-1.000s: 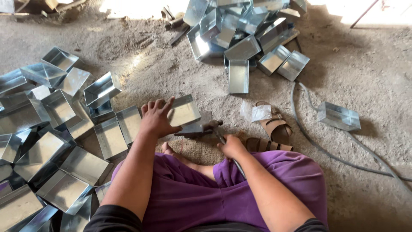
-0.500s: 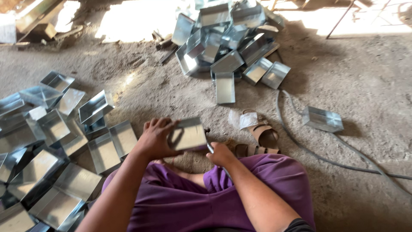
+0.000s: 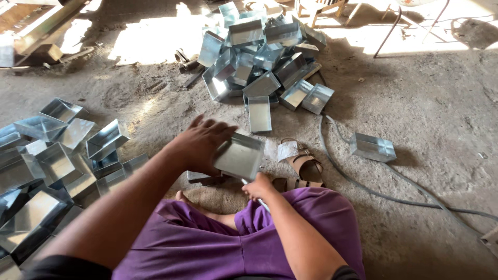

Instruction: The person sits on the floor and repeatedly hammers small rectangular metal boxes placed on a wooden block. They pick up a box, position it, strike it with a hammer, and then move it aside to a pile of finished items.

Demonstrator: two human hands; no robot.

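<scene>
My left hand [image 3: 199, 142] grips the left rim of a shiny rectangular metal tray [image 3: 241, 155], which is tilted up off the dirt floor in front of my knees. My right hand [image 3: 258, 187] is closed around a thin tool handle just below the tray's near edge; the tool's tip is hidden. A flat metal piece [image 3: 199, 178] lies under the tray. I sit on the ground in purple cloth [image 3: 244, 243].
A heap of similar metal trays [image 3: 262, 57] lies ahead. Several more trays [image 3: 46, 161] spread over the ground at my left. One lone tray [image 3: 372, 147] sits at right beside a grey cable [image 3: 363, 186]. A brown sandal [image 3: 303, 166] rests by my knee.
My left hand has lifted and tilted the tray upward. The view has shifted, showing more of the far heap. My right hand stays low with the tool.
</scene>
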